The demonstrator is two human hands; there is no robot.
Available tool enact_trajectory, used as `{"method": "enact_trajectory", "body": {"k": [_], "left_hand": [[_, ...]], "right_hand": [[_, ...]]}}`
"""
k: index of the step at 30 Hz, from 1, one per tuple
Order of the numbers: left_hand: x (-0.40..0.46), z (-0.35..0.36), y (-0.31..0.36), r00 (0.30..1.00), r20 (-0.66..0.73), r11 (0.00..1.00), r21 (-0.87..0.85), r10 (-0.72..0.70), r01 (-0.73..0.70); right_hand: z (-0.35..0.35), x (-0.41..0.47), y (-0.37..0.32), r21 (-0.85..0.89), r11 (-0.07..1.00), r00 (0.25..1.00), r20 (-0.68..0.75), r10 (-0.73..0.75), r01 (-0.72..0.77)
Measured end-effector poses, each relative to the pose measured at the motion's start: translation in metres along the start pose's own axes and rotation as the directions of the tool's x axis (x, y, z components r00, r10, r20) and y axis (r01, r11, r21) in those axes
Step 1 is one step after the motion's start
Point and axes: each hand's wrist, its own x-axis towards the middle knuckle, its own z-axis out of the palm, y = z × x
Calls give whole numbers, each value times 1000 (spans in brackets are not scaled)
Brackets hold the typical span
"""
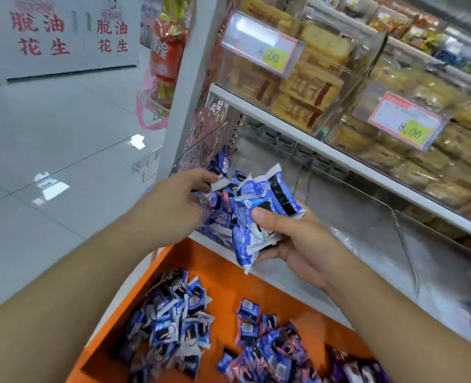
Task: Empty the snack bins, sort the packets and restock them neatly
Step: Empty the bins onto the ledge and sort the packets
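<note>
Restocking of blue packets partly done
Right hand (292,244) grips a bunch of blue snack packets (259,214); left hand (179,200) pinches more inside the clear bin (215,150), which looks only part filled. Many crinkly foil packets still lie loose in the orange tray (228,269) below

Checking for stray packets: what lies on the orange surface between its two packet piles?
In the head view, the orange surface is bare between the left pile and right pile.
</note>
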Motion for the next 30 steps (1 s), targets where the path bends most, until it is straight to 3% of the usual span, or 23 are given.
{"method": "enact_trajectory", "body": {"k": [3,6,10,13,16,22,27,29,30], "left_hand": [[-4,-2,-5,999,21,961,272,41,-45],[-1,-2,-7,994,104,920,387,30,-68],[8,3,-16,980,197,887,454,-6,-86],[15,9,-21,973,229,876,470,0,-111],[19,11,-23,979,204,880,462,16,-111],[22,12,-34,983,186,878,471,2,-91],[23,13,-34,988,151,876,477,2,-75],[22,14,-34,987,161,880,469,6,-82],[21,14,-34,986,166,882,464,5,-83]], "right_hand": [[7,-16,42,87,990,993,-24,112,-110],[21,-15,89,112,970,976,-15,217,-214],[56,2,142,134,915,913,-101,395,-381],[77,19,169,124,879,880,-70,470,-460],[88,27,178,-64,859,861,-68,505,-509],[68,14,142,-501,819,947,-5,321,-280],[31,5,57,-570,822,1000,7,-11,14],[16,12,22,-657,743,978,-39,-204,129],[8,21,9,-767,619,957,-24,-288,167]]}}
